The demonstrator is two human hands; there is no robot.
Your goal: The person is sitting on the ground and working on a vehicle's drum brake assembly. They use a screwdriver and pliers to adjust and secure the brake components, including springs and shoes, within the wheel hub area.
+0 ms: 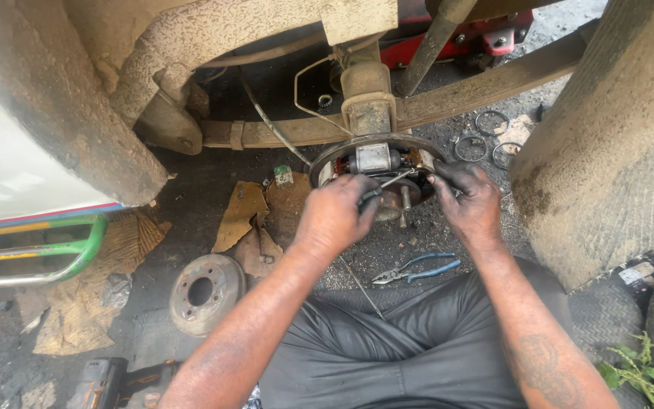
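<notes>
Nearest: blue-handled pliers [416, 270] on ground just ahead of lap, rusty brake drum [204, 292] lying flat further left, cardboard scraps [255, 220] beyond it. Mid: left hand [336, 214] closed round dark-handled screwdriver [381, 188], shaft angled up-right into brake assy [376, 163]; right hand [469, 200] w/ fingers curled, gripping assy's right edge, touching it. Far: brake assy under axle, at leaf spring [448, 98], loose metal rings [486, 136] on ground to right, red jack [456, 42] behind.
</notes>
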